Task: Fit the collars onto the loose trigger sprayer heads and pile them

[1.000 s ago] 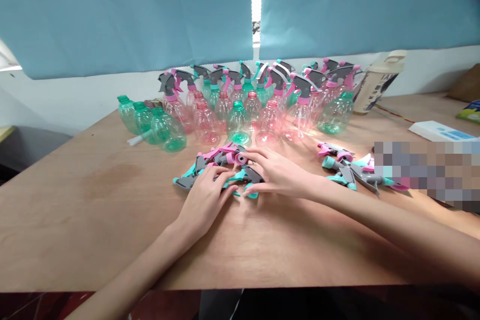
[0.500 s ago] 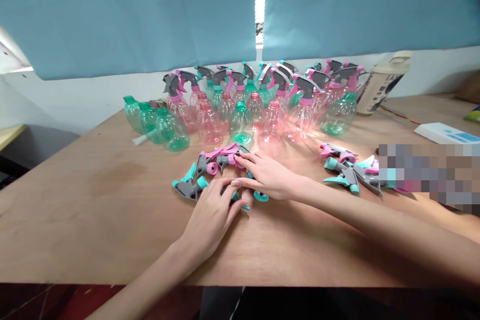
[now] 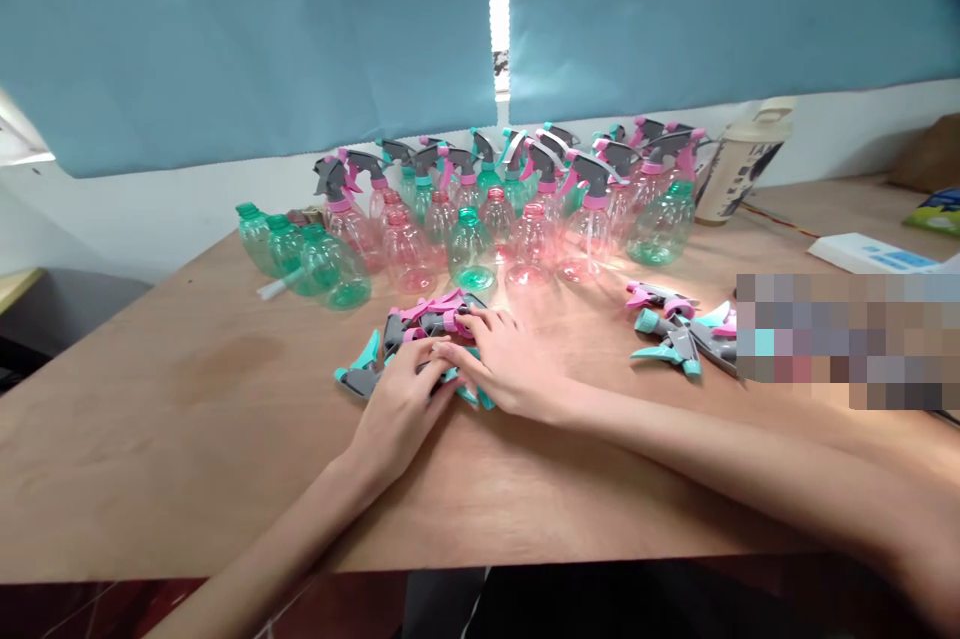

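Note:
A small pile of grey, pink and teal spray heads lies on the wooden table, partly covered by both hands. My left hand rests on the pile's near left side, its fingers bent over the heads. My right hand cups the right side, fingers curved and apart, its thumb touching the left fingertips. Neither hand visibly grips a single head. Behind the pile stand clear bottles, such as a green one and a pink one without heads. Several others carry spray heads.
More spray heads lie at the right, beside a blurred patch. Green bottles lean at the back left, near a white tube. A beige cup, a white and blue box and a thin cable are at the back right.
My hands have drawn closer together around the pile, and the teal heads between them are bunched more tightly. The whole view has shifted slightly.

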The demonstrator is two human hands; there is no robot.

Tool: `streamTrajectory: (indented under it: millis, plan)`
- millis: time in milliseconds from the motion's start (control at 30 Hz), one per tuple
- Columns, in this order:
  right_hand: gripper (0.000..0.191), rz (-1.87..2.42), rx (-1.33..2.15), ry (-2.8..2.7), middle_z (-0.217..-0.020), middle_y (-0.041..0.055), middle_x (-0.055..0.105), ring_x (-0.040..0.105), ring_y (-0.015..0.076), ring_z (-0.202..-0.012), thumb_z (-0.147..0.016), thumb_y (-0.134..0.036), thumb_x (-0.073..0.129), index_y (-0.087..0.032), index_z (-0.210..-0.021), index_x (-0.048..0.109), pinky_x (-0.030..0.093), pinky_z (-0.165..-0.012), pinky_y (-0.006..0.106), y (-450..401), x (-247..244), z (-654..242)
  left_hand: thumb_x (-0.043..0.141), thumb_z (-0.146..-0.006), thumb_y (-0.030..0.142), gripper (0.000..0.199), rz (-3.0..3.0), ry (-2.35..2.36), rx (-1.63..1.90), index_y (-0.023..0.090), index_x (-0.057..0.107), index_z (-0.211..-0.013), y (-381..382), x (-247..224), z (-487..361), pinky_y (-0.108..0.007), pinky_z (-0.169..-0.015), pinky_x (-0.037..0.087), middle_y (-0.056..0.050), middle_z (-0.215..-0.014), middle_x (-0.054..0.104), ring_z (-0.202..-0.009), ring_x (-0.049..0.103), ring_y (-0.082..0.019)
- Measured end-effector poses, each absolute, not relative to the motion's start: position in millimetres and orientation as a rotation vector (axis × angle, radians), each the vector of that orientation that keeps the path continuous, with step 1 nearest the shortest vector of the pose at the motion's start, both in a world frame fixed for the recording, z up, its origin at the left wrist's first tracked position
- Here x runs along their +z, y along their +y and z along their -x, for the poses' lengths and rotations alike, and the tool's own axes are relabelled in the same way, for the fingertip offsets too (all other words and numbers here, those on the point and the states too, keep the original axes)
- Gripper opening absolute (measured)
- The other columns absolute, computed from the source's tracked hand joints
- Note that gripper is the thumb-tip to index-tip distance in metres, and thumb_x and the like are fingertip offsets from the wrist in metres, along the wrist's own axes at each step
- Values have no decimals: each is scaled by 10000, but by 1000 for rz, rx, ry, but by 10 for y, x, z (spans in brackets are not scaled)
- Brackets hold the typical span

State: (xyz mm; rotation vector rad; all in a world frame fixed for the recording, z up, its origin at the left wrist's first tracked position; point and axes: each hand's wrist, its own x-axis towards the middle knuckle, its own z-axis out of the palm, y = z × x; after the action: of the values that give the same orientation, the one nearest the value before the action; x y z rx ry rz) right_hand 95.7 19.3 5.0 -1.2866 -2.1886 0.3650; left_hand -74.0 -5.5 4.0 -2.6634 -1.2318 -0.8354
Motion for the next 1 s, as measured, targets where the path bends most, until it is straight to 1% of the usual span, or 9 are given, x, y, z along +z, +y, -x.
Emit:
streamTrajectory:
  millis: [100,200,433,567,667,733,800,900,1000]
  plan:
    - [507,1323,329,-2137,-1121,145,588,508,266,-1078,-938,-557,301,-151,-1074,573,380,-936,463,203,101,-925,500,-917,227,136,2557,-1221,-875,164,606,-974,-74,76,794,-436,-883,493,-110,-1077,566,-1041,556,-262]
    - [476,1318,294,-2111,-1076,123,593,508,241,-1039,-934,-558,321,-163,-991,581,359,-944,435,233,124,-956,515,-909,210,144,2516,-1242,-933,163,602,-1013,-145,118,805,-424,-902,489,-110,-1096,561,-1045,562,-251]
    - [427,1244,248,-2046,-1093,88,600,509,211,-1071,-954,-501,332,-159,-1050,569,339,-962,377,87,281,-1473,508,-913,166,148,2694,-1142,-1001,186,593,-1032,-257,218,459,-352,-851,497,-72,-1035,585,-1005,566,-207]
    - [352,1297,160,-1990,-1057,70,626,538,219,-1045,-923,-479,442,-173,-1042,569,356,-947,388,-52,365,-2112,505,-917,185,130,2844,-1066,-993,180,588,-1018,-164,299,23,-335,-818,492,-69,-1022,597,-971,577,-200]
    - [270,1512,147,-2086,-1026,53,649,581,214,-987,-877,-450,533,-200,-955,601,400,-888,357,-63,362,-2664,503,-915,186,140,2972,-1051,-913,180,585,-1029,-51,345,-366,-331,-793,493,-56,-992,617,-914,597,-193]
    - [221,1715,194,-2114,-1001,30,672,624,180,-885,-876,-415,527,-219,-914,621,438,-788,294,-16,346,-2993,518,-906,193,167,3035,-1033,-873,175,575,-1062,18,339,-624,-330,-808,491,-60,-1022,613,-941,597,-198]
    - [262,1866,159,-2036,-901,49,691,640,192,-804,-891,-413,475,-195,-928,616,440,-686,289,59,332,-3240,544,-887,198,225,3113,-952,-804,184,558,-1111,70,290,-864,-327,-838,486,-58,-1070,605,-986,585,-200]
    - [354,2069,112,-1954,-753,52,688,643,233,-728,-863,-513,454,-196,-846,612,400,-590,300,188,333,-3407,587,-835,175,285,3126,-923,-675,178,554,-1118,117,156,-1152,-327,-846,483,-71,-1121,581,-990,570,-203]
    - [483,2191,117,-1956,-678,56,672,642,253,-690,-791,-665,455,-204,-774,595,374,-552,297,302,346,-3369,552,-849,235,239,3042,-1081,-624,138,564,-1067,139,41,-1328,-387,-783,485,-101,-1021,602,-936,560,-251]
